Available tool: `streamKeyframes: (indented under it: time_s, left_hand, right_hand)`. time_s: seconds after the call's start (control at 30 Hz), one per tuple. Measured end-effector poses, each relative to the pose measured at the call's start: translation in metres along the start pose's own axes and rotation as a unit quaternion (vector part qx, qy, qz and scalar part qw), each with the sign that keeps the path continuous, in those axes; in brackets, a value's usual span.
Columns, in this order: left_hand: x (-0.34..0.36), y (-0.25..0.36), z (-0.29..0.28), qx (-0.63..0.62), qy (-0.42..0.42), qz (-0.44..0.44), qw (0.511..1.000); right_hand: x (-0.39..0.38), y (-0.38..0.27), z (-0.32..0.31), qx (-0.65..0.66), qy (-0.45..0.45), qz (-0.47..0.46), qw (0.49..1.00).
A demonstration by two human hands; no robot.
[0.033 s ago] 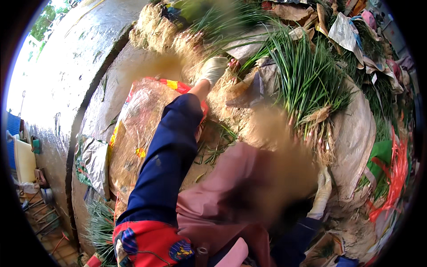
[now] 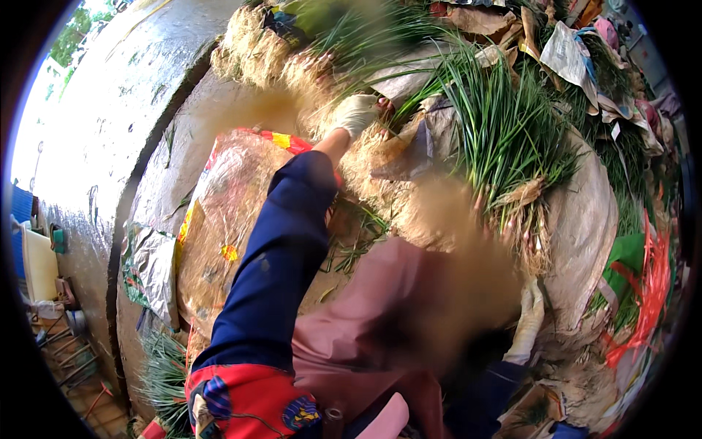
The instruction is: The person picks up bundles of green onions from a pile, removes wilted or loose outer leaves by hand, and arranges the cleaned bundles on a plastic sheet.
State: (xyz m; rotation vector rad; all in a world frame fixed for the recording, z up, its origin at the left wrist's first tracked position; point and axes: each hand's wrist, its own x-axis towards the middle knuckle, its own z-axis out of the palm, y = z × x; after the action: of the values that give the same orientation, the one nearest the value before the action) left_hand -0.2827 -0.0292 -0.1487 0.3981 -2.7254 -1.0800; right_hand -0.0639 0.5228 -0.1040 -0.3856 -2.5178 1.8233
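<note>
Ground: pale sheet [image 2: 585, 212] showing R of the greens; wet grey slab [image 2: 99, 168] far L.
R hand [image 2: 528, 325]: gloved, nearest; just below the roots, blurred, can't tell if touching or holding.
Scallion bunch [image 2: 504, 132]: straight ahead of R hand; long axis approx. near-far, roots [image 2: 532, 241] twd person, leaf tips away & slightly L. R hand nearer the root end.
L hand [image 2: 355, 114]: gloved, farther out, L of bunch; fingertips at reddish bulbs [image 2: 385, 105], grip unclear.
Far: more greens [image 2: 380, 36], top.
Vs earlier frame: L hand a hair farther R; bunch approx. same spot.
</note>
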Motion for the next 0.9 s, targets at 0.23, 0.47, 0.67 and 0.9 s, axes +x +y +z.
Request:
streamKeyframes:
  time_s: [0.23,0.47,0.67,0.9]
  left_hand:
    - [0.048,0.031,0.015,0.193,-0.189,0.014,0.963]
    - [0.044,0.035,0.011,0.162,-0.193,-0.002,0.968]
    - [0.052,0.014,0.006,0.079,-0.226,0.007,0.971]
    - [-0.008,-0.02,-0.026,-0.18,-0.246,-0.043,0.951]
  right_hand:
    - [-0.01,0.011,0.014,-0.076,-0.008,0.021,0.997]
    - [-0.004,0.017,0.041,-0.099,-0.007,0.048,0.994]
    - [-0.004,0.014,0.04,-0.095,-0.008,0.027,0.995]
    - [-0.027,-0.02,0.018,-0.075,-0.031,-0.031,0.996]
